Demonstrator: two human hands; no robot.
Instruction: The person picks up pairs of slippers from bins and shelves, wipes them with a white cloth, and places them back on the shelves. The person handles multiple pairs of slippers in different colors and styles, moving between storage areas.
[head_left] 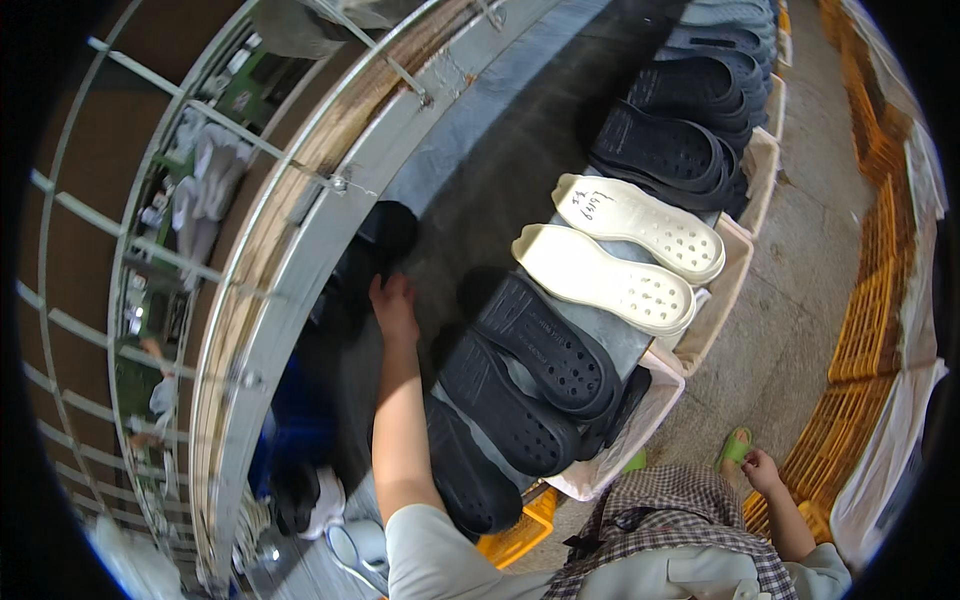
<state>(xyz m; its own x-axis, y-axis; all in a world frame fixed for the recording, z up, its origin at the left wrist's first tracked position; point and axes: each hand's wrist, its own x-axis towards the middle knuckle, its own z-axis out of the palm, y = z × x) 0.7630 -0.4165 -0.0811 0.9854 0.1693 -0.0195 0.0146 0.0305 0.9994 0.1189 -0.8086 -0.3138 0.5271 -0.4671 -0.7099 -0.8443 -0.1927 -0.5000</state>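
Observation:
My left hand [393, 300] reaches across the dark bench [470, 190], its fingers short in the picture and slightly apart, with nothing visible in them. Just beyond it, in shadow, lie dark rounded pieces [388, 228] whose kind is hard to make out. To the right of my forearm, black shoe soles [545, 345] with holes in their front ends lie in a slanted row. Two cream soles [610, 278] lie farther up, the far one with handwriting on it. Down by my checked apron hangs my right hand [765, 472], fingers curled together, with nothing visible in them.
White-lined crates [715, 300] stand under the bench's right edge. Farther along the row are more dark and grey-blue soles [690, 85]. Orange crates [860, 300] are stacked across the aisle. A metal rail with a wire guard [330, 190] borders the bench on the left.

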